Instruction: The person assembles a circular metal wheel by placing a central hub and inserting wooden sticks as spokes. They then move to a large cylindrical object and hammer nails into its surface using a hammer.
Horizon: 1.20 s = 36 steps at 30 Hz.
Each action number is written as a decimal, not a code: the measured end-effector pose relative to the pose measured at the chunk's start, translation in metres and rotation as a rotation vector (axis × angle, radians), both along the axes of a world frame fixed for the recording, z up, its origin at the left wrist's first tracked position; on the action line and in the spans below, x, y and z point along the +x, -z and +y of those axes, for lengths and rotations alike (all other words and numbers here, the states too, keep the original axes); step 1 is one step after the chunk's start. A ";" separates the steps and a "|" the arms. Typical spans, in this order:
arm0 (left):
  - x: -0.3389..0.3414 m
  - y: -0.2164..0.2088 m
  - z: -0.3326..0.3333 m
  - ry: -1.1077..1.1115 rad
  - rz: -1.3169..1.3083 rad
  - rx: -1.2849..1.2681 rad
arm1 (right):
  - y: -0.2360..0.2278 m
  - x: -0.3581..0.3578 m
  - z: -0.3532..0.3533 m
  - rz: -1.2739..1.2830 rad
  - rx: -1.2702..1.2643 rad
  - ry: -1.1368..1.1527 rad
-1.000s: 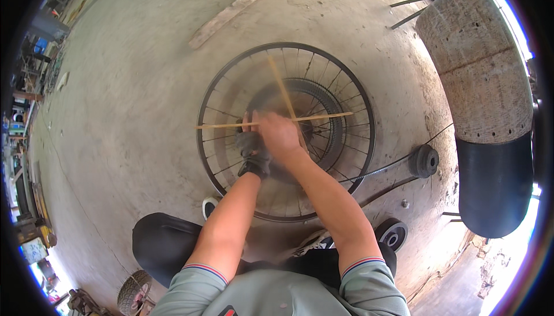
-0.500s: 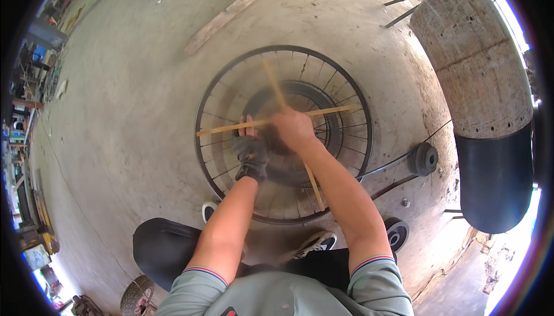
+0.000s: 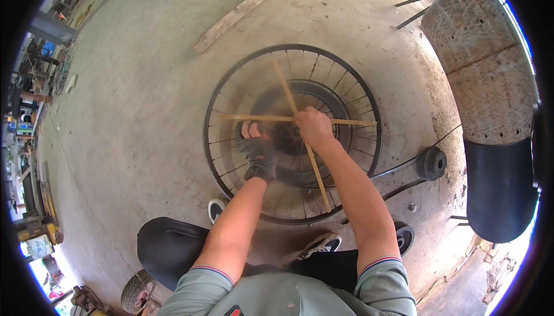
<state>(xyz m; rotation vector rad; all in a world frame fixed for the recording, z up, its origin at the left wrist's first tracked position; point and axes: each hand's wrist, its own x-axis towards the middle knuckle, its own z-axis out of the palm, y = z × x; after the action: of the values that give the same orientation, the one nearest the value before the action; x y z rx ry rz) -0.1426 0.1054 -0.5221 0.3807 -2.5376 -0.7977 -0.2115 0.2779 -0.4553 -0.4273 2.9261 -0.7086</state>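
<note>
A pair of long, flat yellowish strips (image 3: 321,183) cross over a large spoked wheel rim (image 3: 379,103) near the floor. My bare right hand (image 3: 314,126) is closed over them where they cross. To its left, my left hand (image 3: 257,150) wears a dark fingerless glove. Its bare fingers extend upward just below the strip's left part, and whether they touch it is unclear. Under the strips lies a smaller dark ring like a tyre (image 3: 340,105); much of the wheel's middle is smeared by motion, and my hands hide part of it.
A belt (image 3: 398,167) runs from the wheel to a dark pulley (image 3: 431,163) at the right. Farther right stands a big curved drum (image 3: 482,68), partly black. A plank (image 3: 248,11) lies beyond the wheel. Another small wheel (image 3: 405,237) sits by my right arm.
The strip running left to right has turned slightly, its left end now higher and its right end lower. My left fingers have lowered from the strip. The whole view has shifted a little.
</note>
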 end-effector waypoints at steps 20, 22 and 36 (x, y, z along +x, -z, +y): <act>0.000 0.009 -0.014 0.360 -0.166 -0.037 | 0.008 0.010 0.018 -0.001 -0.089 -0.099; -0.002 0.017 -0.013 0.361 -0.079 0.093 | 0.009 0.009 0.021 -0.019 -0.150 -0.082; -0.008 0.033 -0.010 0.498 0.196 0.060 | 0.018 0.004 0.020 -0.120 -0.300 0.109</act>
<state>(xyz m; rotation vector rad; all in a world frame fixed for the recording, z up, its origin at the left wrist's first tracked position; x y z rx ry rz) -0.1506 0.0955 -0.5546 -0.3147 -2.4487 -1.0306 -0.2078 0.2975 -0.4734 -0.2401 2.7538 -1.1524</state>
